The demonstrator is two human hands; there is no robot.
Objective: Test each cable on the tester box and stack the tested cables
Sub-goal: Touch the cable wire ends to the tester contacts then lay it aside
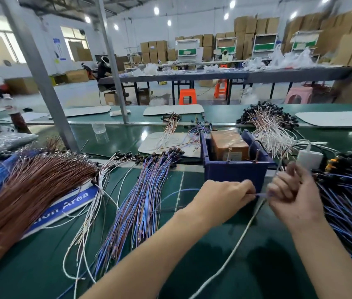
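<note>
A factory hall with stacked cartons lies behind the green surface, which carries fanned bundles of wire. Near its middle the left hand and right hand hold one thin blue cable between them. Each pinches it with curled fingers, though the right is blurred. The held stretch runs side to side, along the near edge. The tester box stands just beyond the hands, toward the far edge. The left hand is directly before its front wall, so it looks the nearer. A fan of blue cables toward the left edge is probably the stack.
</note>
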